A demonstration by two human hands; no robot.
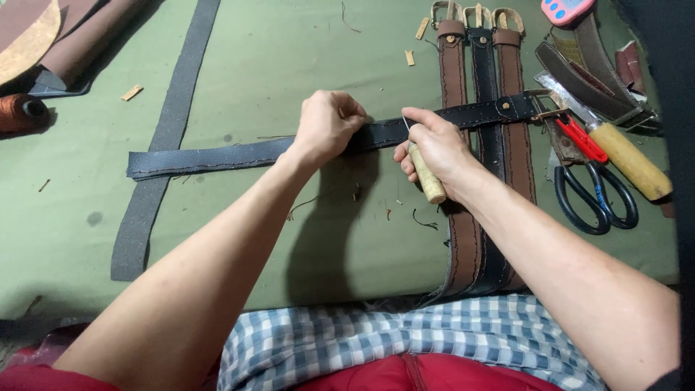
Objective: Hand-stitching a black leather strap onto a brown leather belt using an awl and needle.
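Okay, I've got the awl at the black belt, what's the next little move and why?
Probably push the awl tip through the black belt right beside your left hand. The right hand holds the metal point at the strap's edge, along the stitch line, while the left pins the strap flat on the green mat.

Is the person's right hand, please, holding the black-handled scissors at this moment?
No, the right hand grips a wooden-handled awl; the scissors lie untouched on the table.
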